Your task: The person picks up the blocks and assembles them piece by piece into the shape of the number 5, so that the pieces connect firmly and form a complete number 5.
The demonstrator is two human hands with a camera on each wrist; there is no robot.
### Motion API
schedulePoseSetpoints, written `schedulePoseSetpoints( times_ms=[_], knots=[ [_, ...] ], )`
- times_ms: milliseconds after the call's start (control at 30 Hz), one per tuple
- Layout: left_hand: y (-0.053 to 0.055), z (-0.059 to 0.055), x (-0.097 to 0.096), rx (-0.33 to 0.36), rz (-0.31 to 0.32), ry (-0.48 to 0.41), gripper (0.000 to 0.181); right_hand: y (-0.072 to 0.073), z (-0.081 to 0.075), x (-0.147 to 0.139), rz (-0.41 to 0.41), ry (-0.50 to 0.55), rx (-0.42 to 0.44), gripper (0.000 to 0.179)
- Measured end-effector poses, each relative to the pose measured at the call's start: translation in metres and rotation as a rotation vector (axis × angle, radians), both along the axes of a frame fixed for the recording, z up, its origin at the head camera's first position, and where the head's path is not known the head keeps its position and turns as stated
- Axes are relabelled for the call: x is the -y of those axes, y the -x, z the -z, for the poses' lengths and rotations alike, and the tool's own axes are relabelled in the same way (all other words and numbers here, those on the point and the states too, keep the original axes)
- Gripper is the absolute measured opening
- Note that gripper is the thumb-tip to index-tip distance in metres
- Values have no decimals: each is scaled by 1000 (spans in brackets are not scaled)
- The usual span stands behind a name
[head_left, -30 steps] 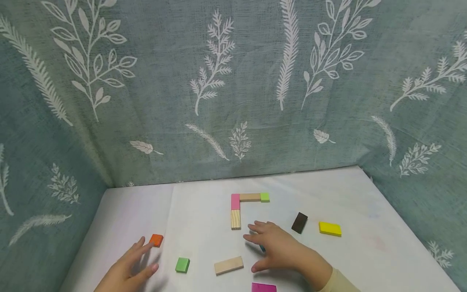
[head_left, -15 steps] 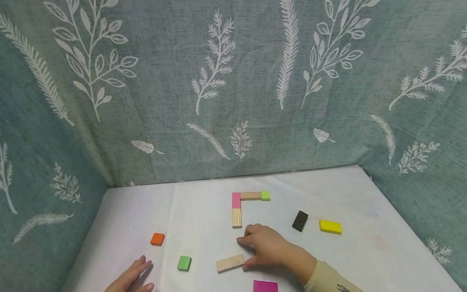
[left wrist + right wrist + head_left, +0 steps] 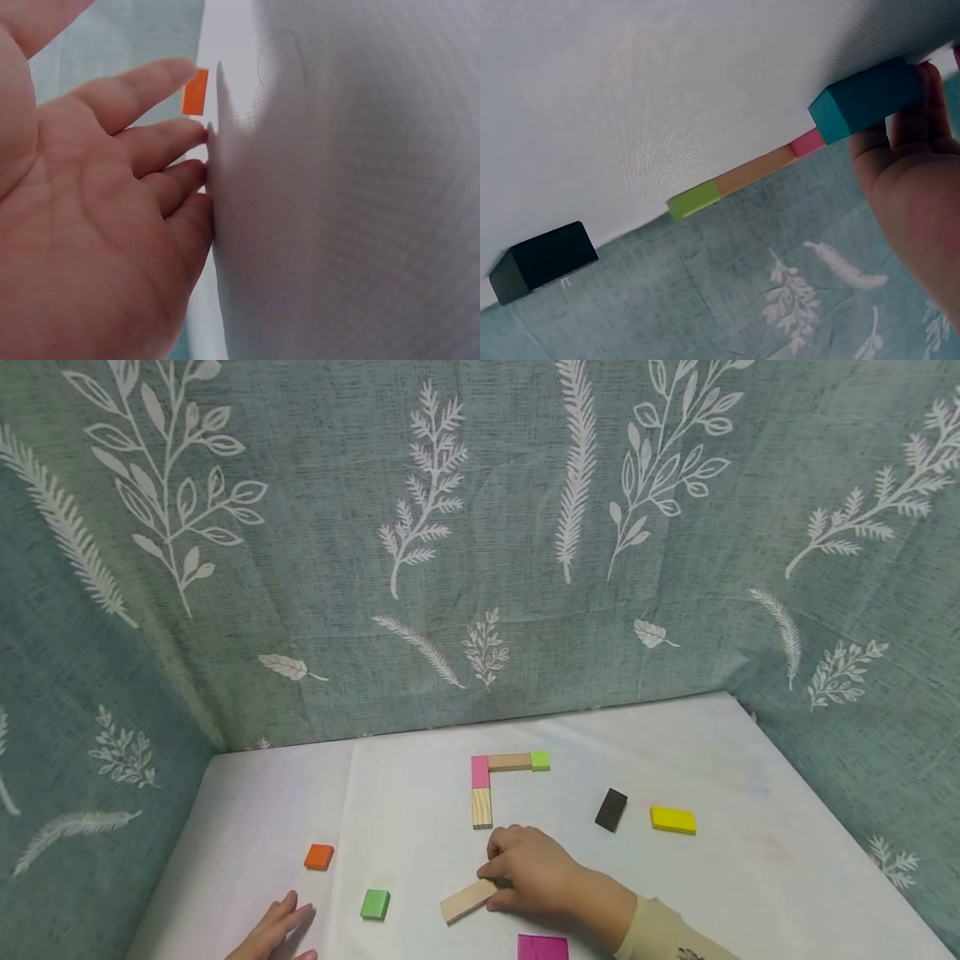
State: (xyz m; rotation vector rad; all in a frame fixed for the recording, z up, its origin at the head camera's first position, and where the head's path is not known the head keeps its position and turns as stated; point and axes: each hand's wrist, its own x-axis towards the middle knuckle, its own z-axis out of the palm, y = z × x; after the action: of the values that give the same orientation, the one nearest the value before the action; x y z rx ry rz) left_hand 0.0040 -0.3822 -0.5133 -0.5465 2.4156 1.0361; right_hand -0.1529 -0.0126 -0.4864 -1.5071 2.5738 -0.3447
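My right hand point(image 3: 536, 878) pinches the right end of a plain wooden block point(image 3: 463, 903) between thumb and forefinger. That block lies at a slant on the white table. In the right wrist view a teal block point(image 3: 870, 101) sits by the curled fingers of the right hand point(image 3: 915, 176); the head view hides it under the hand. My left hand point(image 3: 272, 935) is low at the front left, fingers extended and holding nothing. Nearest to it are an orange square block point(image 3: 318, 857) and a green square block point(image 3: 375, 905). The left wrist view shows the orange block point(image 3: 195, 91) beyond the fingertips.
Farther back, a pink block point(image 3: 480, 772), a striped wooden block point(image 3: 482, 808), a wooden block point(image 3: 510, 762) and a lime block point(image 3: 540, 761) form a corner. Dark brown point(image 3: 611, 810) and yellow blocks point(image 3: 673, 820) lie right, a magenta block point(image 3: 543, 947) in front. Patterned curtains point(image 3: 315, 543) surround the table.
My right hand has moved left and taken hold of the plain wooden block, which has turned slightly. The left hand has drawn back from the orange block toward the front edge.
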Motion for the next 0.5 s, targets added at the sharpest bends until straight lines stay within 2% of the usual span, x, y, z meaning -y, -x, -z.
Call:
schedulePoseSetpoints(
  times_ms=[133,267,500],
  knots=[
    [-1,7,-1,-19,6,43,90,4,1,-3,-8,35,20,28],
    [-1,10,-4,-32,7,75,93,11,-4,-11,19,85,54,25],
    [2,3,-1,-16,54,66,86,34,-16,-41,148,179,234,26]
  ],
)
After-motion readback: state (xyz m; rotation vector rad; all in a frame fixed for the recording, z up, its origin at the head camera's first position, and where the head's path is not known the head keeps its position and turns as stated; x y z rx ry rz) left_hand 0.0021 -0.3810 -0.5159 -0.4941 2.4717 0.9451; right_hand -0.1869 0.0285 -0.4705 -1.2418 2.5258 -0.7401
